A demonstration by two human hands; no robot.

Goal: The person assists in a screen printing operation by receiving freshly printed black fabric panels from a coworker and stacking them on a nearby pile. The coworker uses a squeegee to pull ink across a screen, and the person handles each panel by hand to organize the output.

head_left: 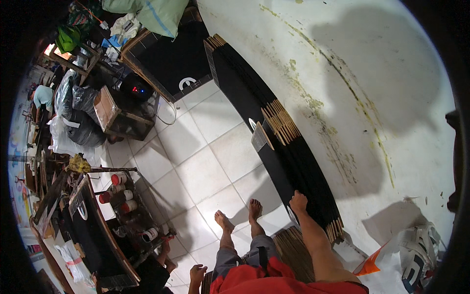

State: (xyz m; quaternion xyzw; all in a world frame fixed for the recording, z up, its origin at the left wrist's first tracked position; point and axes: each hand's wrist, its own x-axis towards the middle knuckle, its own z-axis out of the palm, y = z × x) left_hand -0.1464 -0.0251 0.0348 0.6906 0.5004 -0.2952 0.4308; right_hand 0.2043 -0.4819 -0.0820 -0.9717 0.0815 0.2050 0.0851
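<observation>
A long row of thin black boards (240, 81) with bare wooden edges leans against the wall on my right. My right hand (298, 202) is closed at the near part of the row, its fingers curled over a board's edge; the fingertips are partly hidden. A smaller framed panel (262, 137) sticks out from the middle of the row. Low beside my left thigh hangs my left hand (197, 274), empty, with its fingers loosely apart. My bare feet (255, 209) stand on white tiles.
On the left, a rack holds several jars with red and white lids (118, 179) beside another black board (81, 230). Someone's dark-clothed body (147, 277) is close by at lower left. Farther off are a wooden box (122, 115) and a sack (159, 14); a white bag (411, 255) lies right.
</observation>
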